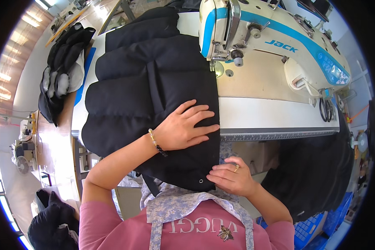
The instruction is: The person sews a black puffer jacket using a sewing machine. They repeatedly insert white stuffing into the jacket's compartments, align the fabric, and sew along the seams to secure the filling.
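Observation:
A black quilted padded garment piece (pixel 125 96) lies over the sewing table, its right edge running to the needle area of a white-and-blue sewing machine (pixel 258 37). My left hand (pixel 183 127) rests flat on the piece, fingers spread and apart, near its right edge below the machine. My right hand (pixel 229 177) is at the lower right edge of the piece, beside a small metal eyelet (pixel 201 181), with its bent fingers closed on the fabric edge. The piece's lower part hangs over the table's front edge toward my lap.
A ruler strip (pixel 275 135) runs along the table's front edge. Black padded pieces (pixel 60 71) lie on a side table at the left, with another pile (pixel 50 221) below. Dark cloth (pixel 308 166) hangs at the right, near blue plastic crates (pixel 312 229). Black cables (pixel 326 109) hang by the machine.

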Demonstrator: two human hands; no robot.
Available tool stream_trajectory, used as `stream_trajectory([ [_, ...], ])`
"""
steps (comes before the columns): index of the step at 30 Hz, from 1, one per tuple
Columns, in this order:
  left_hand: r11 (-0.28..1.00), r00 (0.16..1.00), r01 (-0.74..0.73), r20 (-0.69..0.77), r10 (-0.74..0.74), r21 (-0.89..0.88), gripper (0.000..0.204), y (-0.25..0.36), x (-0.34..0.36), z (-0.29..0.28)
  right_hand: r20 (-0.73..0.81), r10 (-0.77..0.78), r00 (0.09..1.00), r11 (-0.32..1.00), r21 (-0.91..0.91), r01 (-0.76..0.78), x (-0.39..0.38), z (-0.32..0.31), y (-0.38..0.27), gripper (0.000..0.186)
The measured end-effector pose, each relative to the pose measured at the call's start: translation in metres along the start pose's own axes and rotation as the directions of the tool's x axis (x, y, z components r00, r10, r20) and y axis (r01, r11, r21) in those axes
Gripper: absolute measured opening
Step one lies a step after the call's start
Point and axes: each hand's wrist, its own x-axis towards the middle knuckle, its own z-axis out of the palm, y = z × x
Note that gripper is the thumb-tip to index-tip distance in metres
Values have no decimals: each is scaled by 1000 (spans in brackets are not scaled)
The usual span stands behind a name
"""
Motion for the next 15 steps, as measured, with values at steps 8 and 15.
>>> stream_trajectory([
  [8, 997, 998, -62, -22, 61, -54, 37, -56, 23, -3, -28, -20, 999, 999, -49, 19, 31, -1, 34, 24],
  [15, 990, 990, -132, -50, 130, -42, 36, -109, 47, -7, -47, 29, 998, 995, -96, -34, 62, -1, 67, 26],
])
